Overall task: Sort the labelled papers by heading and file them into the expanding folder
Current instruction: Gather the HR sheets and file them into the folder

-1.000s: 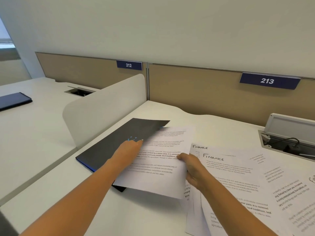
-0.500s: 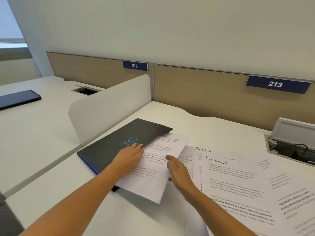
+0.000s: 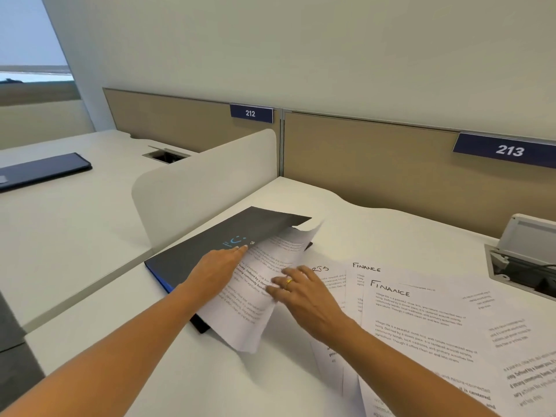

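Observation:
A black expanding folder (image 3: 210,248) with a blue edge lies on the white desk beside the divider. A printed sheet (image 3: 255,314) sticks out from under its raised front flap, its far corner curling up. My left hand (image 3: 216,272) rests flat on the flap's edge and on the sheet, fingers together. My right hand (image 3: 304,293) lies with spread fingers on the sheet's right edge. To the right several sheets are spread out, two headed FINANCE (image 3: 400,308), one partly hidden whose heading ends in "RTS" (image 3: 328,275).
A low white divider (image 3: 192,188) stands left of the folder. An open cable box (image 3: 523,260) sits at the far right. A dark tablet-like object (image 3: 42,170) lies on the neighbouring desk. Beige panels with signs 212 and 213 stand behind.
The sheet has slid further under the folder's flap. My right hand let go of its edge and now lies open on it. The camera has turned slightly.

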Demonstrator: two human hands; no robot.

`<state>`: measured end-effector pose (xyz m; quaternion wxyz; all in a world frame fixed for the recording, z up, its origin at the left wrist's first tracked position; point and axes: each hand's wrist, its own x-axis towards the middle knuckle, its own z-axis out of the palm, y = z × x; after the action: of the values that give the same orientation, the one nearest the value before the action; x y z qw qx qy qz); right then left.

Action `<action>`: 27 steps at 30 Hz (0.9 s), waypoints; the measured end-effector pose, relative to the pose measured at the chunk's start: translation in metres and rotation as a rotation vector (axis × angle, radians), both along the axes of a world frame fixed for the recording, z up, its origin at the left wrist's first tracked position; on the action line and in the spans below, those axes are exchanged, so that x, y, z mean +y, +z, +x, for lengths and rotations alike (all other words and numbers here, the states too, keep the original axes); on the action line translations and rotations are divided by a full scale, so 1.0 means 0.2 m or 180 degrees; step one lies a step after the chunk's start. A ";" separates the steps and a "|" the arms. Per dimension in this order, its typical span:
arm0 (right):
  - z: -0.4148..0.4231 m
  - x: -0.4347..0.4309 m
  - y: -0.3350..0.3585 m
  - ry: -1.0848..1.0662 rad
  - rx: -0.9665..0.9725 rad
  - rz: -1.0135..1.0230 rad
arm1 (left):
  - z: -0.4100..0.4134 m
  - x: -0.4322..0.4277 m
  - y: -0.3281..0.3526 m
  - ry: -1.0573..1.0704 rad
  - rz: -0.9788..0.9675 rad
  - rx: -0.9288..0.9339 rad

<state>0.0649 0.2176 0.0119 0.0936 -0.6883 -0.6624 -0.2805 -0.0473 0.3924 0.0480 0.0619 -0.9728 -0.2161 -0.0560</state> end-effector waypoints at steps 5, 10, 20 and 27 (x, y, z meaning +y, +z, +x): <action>0.04 0.07 -0.05 0.0262 0.0037 -0.0333 | -0.01 0.01 0.03 0.0019 -0.0042 -0.0074; 0.11 0.04 -0.03 0.0446 0.0145 -0.0057 | -0.02 0.01 0.02 -0.0046 0.0030 0.0099; 0.03 0.05 -0.15 0.0604 0.0248 0.0220 | -0.02 -0.02 -0.03 -0.0136 0.0209 0.0438; 0.06 0.05 -0.10 0.0283 0.0212 0.0639 | -0.02 -0.04 -0.02 -0.0184 0.0192 0.0527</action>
<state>0.0776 0.2273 -0.0081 0.1964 -0.6544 -0.6574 -0.3180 -0.0516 0.3840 0.0443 0.1072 -0.9776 -0.1803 0.0164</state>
